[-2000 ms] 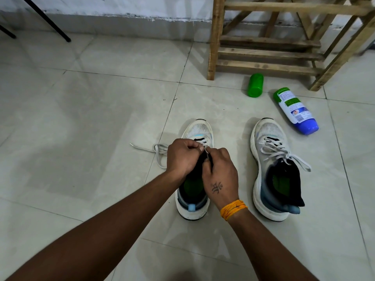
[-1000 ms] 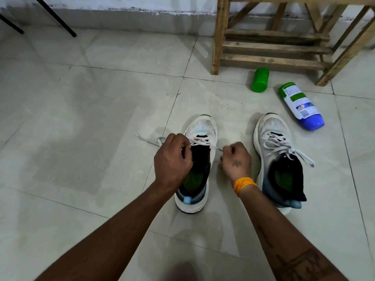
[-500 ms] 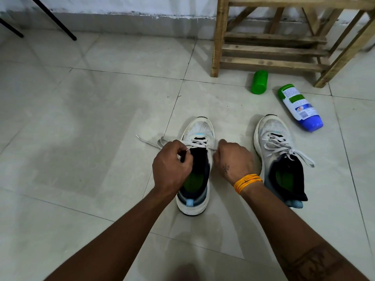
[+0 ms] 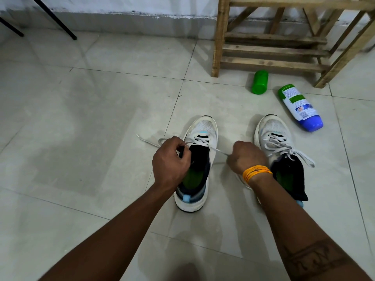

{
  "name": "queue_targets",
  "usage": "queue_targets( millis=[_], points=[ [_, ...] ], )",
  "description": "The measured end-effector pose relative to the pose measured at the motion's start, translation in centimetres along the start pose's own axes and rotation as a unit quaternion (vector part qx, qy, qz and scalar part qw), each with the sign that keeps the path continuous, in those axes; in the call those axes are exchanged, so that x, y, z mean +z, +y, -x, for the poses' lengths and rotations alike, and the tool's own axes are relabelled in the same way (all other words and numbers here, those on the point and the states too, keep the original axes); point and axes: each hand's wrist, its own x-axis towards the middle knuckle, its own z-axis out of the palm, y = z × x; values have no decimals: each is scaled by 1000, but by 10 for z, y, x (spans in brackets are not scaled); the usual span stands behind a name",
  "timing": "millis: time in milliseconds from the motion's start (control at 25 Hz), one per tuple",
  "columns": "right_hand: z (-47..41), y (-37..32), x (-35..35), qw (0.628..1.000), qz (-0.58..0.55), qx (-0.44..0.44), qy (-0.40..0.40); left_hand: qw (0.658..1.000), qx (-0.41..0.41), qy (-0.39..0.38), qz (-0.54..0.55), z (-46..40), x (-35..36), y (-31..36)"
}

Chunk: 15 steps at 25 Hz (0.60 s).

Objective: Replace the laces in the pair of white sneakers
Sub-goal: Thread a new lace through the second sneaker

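1. Left sneaker (image 4: 195, 167) on the floor, half laced: left hand (image 4: 170, 162) grips its tongue side, right hand (image 4: 246, 157) pinches the lace (image 4: 218, 150) pulled taut.
2. Next, likely threading the following eyelet.
3. Right sneaker (image 4: 279, 151) beyond looks fully laced.

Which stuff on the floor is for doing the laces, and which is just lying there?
For the laces: left sneaker; its lace, pulled by the left hand and right hand; right sneaker.

Just lying there: green cap; bottle; wooden rack.
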Motion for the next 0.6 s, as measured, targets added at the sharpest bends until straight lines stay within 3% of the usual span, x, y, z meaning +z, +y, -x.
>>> queue_targets(
  millis=[80,280,360,480,600],
  points=[
    [4,12,-2,998,45,45,-25,1000,3,0,-2,-3,0,0],
    [3,-20,-3,981,-164,-95,46,1000,10,0,2,-4,3,2],
    [6,-20,-5,992,-97,-57,60,1000,13,4,4,-3,3,-1],
    [13,-7,-4,996,71,29,-48,1000,17,-4,-5,-5,3,-1],
    [6,-12,-7,999,8,-1,-37,999,24,-17,-16,-7,4,0]
  ],
)
